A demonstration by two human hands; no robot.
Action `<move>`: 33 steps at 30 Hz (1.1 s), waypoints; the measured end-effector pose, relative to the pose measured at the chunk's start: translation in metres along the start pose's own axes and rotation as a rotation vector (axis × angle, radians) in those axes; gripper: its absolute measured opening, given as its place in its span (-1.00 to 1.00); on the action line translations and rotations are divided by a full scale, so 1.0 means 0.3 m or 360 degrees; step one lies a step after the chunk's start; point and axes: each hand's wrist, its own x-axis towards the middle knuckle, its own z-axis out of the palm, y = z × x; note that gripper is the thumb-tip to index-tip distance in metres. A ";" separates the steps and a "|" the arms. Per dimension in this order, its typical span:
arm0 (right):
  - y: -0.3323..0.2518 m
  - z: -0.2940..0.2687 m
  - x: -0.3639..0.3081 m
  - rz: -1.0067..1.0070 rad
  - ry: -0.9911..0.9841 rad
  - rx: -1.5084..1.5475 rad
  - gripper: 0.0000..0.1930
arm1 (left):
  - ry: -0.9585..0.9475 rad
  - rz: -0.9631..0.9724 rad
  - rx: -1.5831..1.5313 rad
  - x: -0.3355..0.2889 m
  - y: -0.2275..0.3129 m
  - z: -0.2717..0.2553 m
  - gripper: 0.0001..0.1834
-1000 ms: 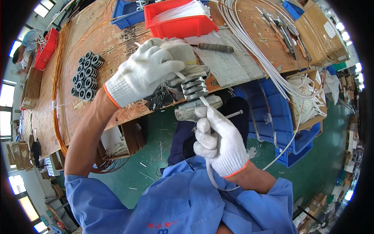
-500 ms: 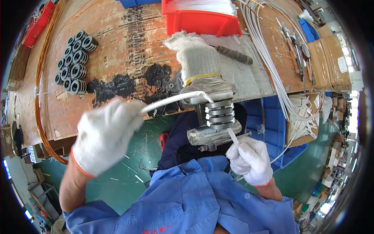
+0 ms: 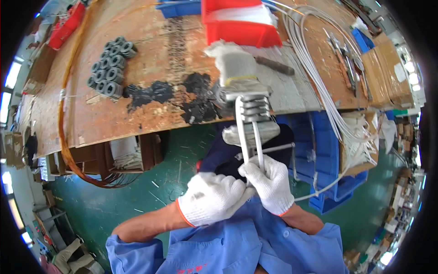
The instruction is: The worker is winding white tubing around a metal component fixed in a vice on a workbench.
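Observation:
A stack of dark grey rings (image 3: 255,108) is clamped in a cloth-wrapped vise (image 3: 251,133) at the bench's front edge. White wire (image 3: 242,132) is wound around the rings, and two strands of it run down toward me. My right hand (image 3: 271,185), in a white knit glove, is closed on both strands below the vise. My left hand (image 3: 212,198), gloved likewise, is closed beside it on the wire, its fingertips close to the right hand. The wire inside the left fist is mostly hidden. A further length of wire trails away right from my right hand.
Several similar grey rings (image 3: 109,68) are grouped on the wooden bench (image 3: 150,50) at left. A red bin (image 3: 242,33) and a dark handled tool (image 3: 275,65) lie beyond the vise. Coiled white wire (image 3: 310,64) hangs at right, above blue crates (image 3: 301,150); pliers (image 3: 349,64) lie beyond.
My left hand has swung down and right, pulling its strand from the left side to below the rings. My right hand has shifted left and now grips both strands together.

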 end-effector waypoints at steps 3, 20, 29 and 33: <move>-0.024 0.005 0.010 0.0375 0.0014 0.0312 -0.82 | 0.0536 -0.0064 0.0237 0.139 -0.098 -0.147 -0.46; 0.276 0.120 -0.332 -0.0802 0.0072 -0.0948 -0.80 | 0.0722 0.0079 0.0307 0.245 -0.241 0.009 -0.15; 1.289 -0.767 -0.943 -0.0030 0.1104 -0.2608 -0.58 | 0.0462 0.0071 0.0132 0.231 -0.271 -0.065 -0.09; 1.094 -0.909 -0.860 0.0395 0.1923 -0.1857 -0.58 | 0.0289 0.0034 0.0035 0.276 -0.248 -0.102 -0.07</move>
